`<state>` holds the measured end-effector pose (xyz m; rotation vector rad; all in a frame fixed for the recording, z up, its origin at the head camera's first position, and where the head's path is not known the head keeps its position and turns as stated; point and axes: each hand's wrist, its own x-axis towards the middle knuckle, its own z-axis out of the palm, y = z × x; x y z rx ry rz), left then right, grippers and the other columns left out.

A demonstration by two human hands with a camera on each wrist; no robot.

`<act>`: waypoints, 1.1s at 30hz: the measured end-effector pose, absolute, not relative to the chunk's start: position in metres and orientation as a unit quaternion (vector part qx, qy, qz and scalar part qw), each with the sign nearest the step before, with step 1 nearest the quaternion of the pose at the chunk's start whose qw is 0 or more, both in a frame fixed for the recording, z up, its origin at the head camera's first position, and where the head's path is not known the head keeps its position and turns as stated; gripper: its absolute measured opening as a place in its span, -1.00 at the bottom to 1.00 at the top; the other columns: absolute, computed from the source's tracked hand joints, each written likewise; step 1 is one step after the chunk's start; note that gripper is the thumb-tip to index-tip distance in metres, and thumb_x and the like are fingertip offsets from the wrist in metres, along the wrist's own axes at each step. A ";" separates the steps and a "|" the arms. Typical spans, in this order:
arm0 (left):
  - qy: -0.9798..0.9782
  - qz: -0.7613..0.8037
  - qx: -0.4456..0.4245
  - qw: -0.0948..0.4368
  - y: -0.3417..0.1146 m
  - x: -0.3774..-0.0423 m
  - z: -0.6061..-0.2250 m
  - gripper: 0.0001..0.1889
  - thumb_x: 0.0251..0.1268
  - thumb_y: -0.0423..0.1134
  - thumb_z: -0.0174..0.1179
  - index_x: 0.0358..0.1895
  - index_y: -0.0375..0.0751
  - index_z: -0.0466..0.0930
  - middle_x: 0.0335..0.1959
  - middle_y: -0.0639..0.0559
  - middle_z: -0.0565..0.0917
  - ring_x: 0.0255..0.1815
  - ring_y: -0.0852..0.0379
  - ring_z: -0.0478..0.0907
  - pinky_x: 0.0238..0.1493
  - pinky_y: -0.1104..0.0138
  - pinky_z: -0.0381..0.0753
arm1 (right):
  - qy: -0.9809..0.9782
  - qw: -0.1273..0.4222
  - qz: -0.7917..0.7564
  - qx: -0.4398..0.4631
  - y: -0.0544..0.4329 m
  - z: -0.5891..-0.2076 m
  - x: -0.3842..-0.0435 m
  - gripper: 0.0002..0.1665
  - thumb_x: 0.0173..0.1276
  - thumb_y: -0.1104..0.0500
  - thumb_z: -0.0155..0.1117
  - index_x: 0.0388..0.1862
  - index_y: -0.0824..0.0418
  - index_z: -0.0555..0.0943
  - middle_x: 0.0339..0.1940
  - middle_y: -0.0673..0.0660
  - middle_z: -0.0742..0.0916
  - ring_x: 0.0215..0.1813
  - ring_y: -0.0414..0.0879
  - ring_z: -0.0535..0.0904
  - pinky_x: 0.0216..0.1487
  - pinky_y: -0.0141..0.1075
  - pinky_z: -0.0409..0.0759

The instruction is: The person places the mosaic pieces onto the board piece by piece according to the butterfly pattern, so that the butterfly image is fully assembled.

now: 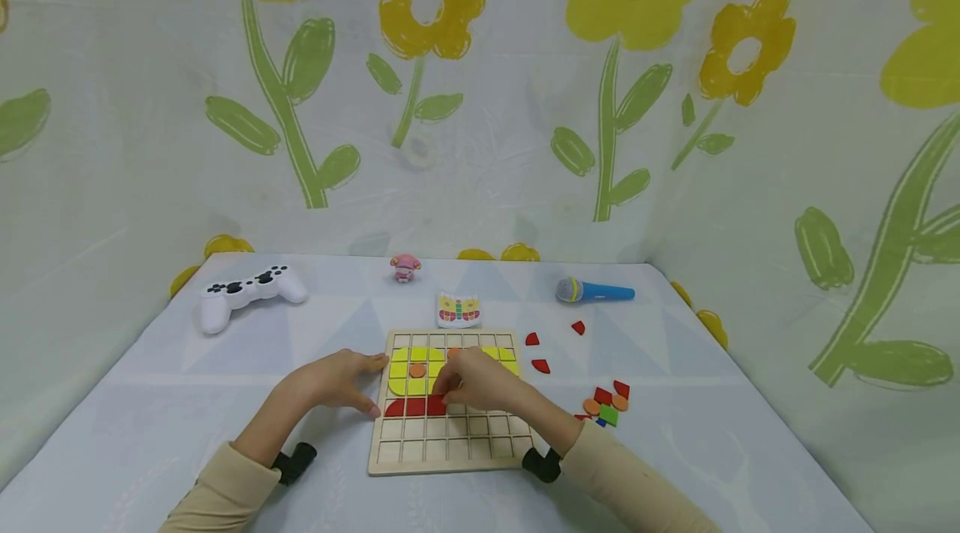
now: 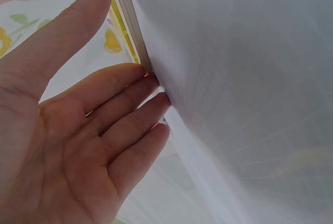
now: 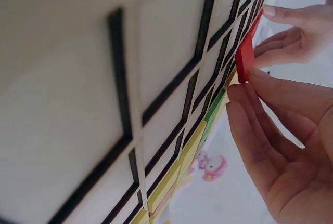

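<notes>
A wooden grid board (image 1: 414, 451) lies on the table with yellow tiles (image 1: 400, 369), an orange disc (image 1: 417, 369) and a row of red pieces (image 1: 414, 407) in its cells. My left hand (image 1: 337, 381) rests against the board's left edge, thumb and fairly straight fingertips touching it. Over the middle of the board, my right hand (image 1: 480, 383) pinches a red square tile (image 3: 245, 57) between thumb and fingertips, at the right end of the red row. That hand hides some of the upper cells in the head view; a green tile (image 3: 215, 105) shows in the right wrist view.
Behind the board stands a small butterfly pattern card (image 1: 458, 310). Red quarter pieces (image 1: 541, 366) and a cluster with a green square (image 1: 608, 415) lie to the right. Farther back are a white game controller (image 1: 251, 293), a pink figurine (image 1: 405, 268) and a blue microphone (image 1: 596, 291).
</notes>
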<state>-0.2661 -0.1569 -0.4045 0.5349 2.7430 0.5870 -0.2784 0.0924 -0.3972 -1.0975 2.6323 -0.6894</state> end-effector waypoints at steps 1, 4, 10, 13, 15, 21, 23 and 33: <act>0.951 0.204 0.186 0.142 -0.157 -0.266 -0.404 -0.14 -0.10 -0.06 0.52 0.34 -0.28 0.40 0.33 -0.18 0.44 0.32 -0.25 0.31 0.22 -0.10 0.37 | 0.893 0.104 -0.230 -0.372 0.093 -0.397 -0.278 -0.86 0.16 0.36 0.43 -0.30 0.18 0.77 -0.43 -0.10 0.74 -0.39 -0.37 0.56 -0.27 -0.55 0.54; 0.950 0.205 0.186 0.141 -0.156 -0.265 -0.404 -0.14 -0.10 -0.06 0.53 0.34 -0.29 0.40 0.33 -0.18 0.44 0.33 -0.26 0.31 0.23 -0.10 0.36 | 0.895 0.107 -0.219 -0.374 0.094 -0.397 -0.277 -0.82 0.18 0.37 0.41 -0.25 0.17 0.78 -0.38 -0.11 0.76 -0.35 -0.38 0.57 -0.26 -0.55 0.53; 0.950 0.207 0.186 0.139 -0.156 -0.265 -0.404 -0.14 -0.11 -0.06 0.53 0.34 -0.29 0.40 0.32 -0.17 0.44 0.34 -0.26 0.30 0.24 -0.11 0.34 | 0.893 0.101 -0.215 -0.382 0.100 -0.399 -0.277 -0.80 0.19 0.35 0.39 -0.21 0.17 0.78 -0.34 -0.12 0.75 -0.35 -0.38 0.55 -0.27 -0.55 0.53; 0.950 0.208 0.189 0.138 -0.156 -0.265 -0.404 -0.14 -0.11 -0.07 0.53 0.33 -0.30 0.40 0.32 -0.18 0.44 0.34 -0.26 0.30 0.25 -0.11 0.33 | 0.891 0.094 -0.221 -0.386 0.105 -0.397 -0.276 -0.83 0.21 0.32 0.40 -0.20 0.19 0.77 -0.34 -0.11 0.74 -0.36 -0.38 0.55 -0.28 -0.55 0.53; 0.950 0.208 0.190 0.137 -0.156 -0.265 -0.404 -0.14 -0.12 -0.07 0.53 0.33 -0.30 0.40 0.32 -0.18 0.44 0.34 -0.26 0.30 0.25 -0.10 0.33 | 0.890 0.091 -0.227 -0.386 0.110 -0.396 -0.275 -0.83 0.21 0.29 0.40 -0.20 0.19 0.76 -0.33 -0.11 0.74 -0.35 -0.38 0.56 -0.27 -0.54 0.54; 0.951 0.202 0.188 0.137 -0.156 -0.265 -0.403 -0.13 -0.11 -0.06 0.53 0.33 -0.29 0.40 0.32 -0.17 0.44 0.32 -0.26 0.31 0.23 -0.10 0.36 | 0.888 0.086 -0.248 -0.377 0.133 -0.392 -0.271 -0.79 0.21 0.28 0.42 -0.15 0.21 0.74 -0.27 -0.05 0.75 -0.30 -0.34 0.59 -0.20 -0.46 0.59; 0.952 0.201 0.186 0.138 -0.156 -0.265 -0.403 -0.14 -0.11 -0.06 0.53 0.34 -0.29 0.40 0.32 -0.17 0.45 0.31 -0.25 0.33 0.22 -0.09 0.37 | 0.890 0.083 -0.253 -0.370 0.142 -0.391 -0.269 -0.78 0.20 0.30 0.41 -0.14 0.22 0.73 -0.26 -0.03 0.75 -0.28 -0.32 0.59 -0.18 -0.43 0.61; 0.952 0.199 0.189 0.139 -0.156 -0.264 -0.403 -0.14 -0.10 -0.06 0.53 0.33 -0.31 0.40 0.33 -0.18 0.44 0.32 -0.26 0.32 0.25 -0.09 0.34 | 0.903 0.067 -0.257 -0.338 0.189 -0.385 -0.261 -0.75 0.19 0.32 0.42 -0.12 0.26 0.71 -0.22 0.07 0.74 -0.19 -0.07 0.62 -0.15 -0.25 0.65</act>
